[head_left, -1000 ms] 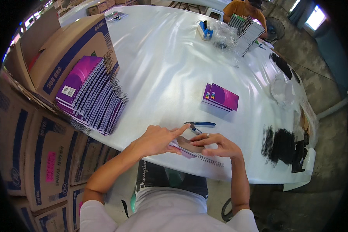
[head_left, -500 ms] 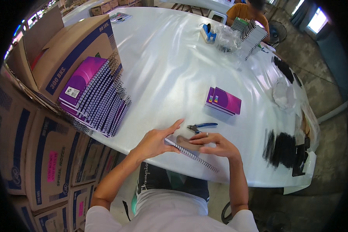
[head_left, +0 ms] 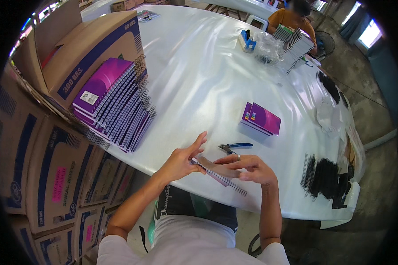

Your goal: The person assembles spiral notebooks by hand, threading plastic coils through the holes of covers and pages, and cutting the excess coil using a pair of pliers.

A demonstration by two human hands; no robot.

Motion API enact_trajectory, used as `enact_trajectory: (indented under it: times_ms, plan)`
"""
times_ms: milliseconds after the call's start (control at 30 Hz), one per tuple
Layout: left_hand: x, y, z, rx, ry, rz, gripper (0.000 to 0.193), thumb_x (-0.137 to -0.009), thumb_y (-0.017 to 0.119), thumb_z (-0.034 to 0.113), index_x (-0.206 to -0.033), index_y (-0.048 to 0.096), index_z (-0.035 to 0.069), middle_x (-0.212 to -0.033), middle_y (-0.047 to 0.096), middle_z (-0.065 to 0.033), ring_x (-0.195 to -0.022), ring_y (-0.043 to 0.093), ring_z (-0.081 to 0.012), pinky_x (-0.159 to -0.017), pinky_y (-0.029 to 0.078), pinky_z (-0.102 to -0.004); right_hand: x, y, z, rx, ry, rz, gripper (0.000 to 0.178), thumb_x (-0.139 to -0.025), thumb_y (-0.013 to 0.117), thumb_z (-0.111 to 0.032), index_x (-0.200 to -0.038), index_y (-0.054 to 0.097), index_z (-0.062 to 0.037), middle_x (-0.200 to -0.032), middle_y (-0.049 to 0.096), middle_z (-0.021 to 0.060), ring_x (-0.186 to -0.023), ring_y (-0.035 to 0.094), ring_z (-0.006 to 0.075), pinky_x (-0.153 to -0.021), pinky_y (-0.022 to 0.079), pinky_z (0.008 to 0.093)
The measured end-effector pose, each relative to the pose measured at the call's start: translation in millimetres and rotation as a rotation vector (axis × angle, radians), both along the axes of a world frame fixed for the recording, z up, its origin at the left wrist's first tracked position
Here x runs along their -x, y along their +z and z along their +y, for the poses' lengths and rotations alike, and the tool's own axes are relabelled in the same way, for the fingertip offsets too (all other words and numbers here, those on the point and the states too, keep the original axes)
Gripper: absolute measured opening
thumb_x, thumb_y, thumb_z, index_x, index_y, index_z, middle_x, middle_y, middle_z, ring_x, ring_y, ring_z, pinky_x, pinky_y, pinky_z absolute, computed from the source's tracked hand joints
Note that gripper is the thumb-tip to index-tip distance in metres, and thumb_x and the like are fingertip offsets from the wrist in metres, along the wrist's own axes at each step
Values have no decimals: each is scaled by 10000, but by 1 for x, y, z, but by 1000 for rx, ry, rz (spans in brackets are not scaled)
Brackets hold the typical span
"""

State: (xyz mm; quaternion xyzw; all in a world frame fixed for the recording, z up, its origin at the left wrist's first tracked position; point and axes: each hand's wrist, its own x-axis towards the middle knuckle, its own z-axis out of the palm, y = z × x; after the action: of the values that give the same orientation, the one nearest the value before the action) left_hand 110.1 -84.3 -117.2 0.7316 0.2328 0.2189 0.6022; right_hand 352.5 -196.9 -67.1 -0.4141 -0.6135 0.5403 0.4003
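Near the table's front edge, my left hand (head_left: 181,161) grips one end of a spiral notebook (head_left: 210,171) between thumb and fingers, index finger raised. The notebook is held spine up, and its wire coil (head_left: 238,189) sticks out past the end nearer my right side. A smooth brown surface (head_left: 223,167), perhaps the notebook's back board, shows beyond the spine. My right hand (head_left: 253,168) lies along that brown surface with fingers stretched out; whether the fingertips press on it is hard to tell. Just beyond the hands lie blue-handled cutting pliers (head_left: 235,145).
Two short piles of purple notebooks (head_left: 263,119) lie beyond the pliers. A tall stack of purple spiral notebooks (head_left: 115,104) leans by a carton (head_left: 93,57) at left. Black coils (head_left: 323,179) lie at right. Far off, a person (head_left: 292,20) sits behind stacked notebooks (head_left: 296,48).
My right hand has shifted slightly right along the notebook, its fingers flatter. The notebook has tilted, so some purple shows below the coil. The whole view has shifted a little.
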Motion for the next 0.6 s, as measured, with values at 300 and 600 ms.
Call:
enact_trajectory:
  times_ms: [300,600]
  plan:
    - [2,-8,6,-33,-115,40,1057,-713,788,1,-1554,173,181,-1474,455,-146,-1254,554,-277,-964,516,-342,-1,7,-7,-6,-94,-189,411,-873,719,-294,-1205,686,-54,-1215,648,165,-1128,584,264,-962,440,368]
    - [1,-16,1,-31,-84,-37,998,-835,658,-37,-1565,21,202,-1543,343,-160,-1332,473,-312,-1000,488,-341,3,12,6,139,-30,-218,478,-881,683,-345,-1195,664,15,-1220,648,166,-1121,594,288,-980,435,389]
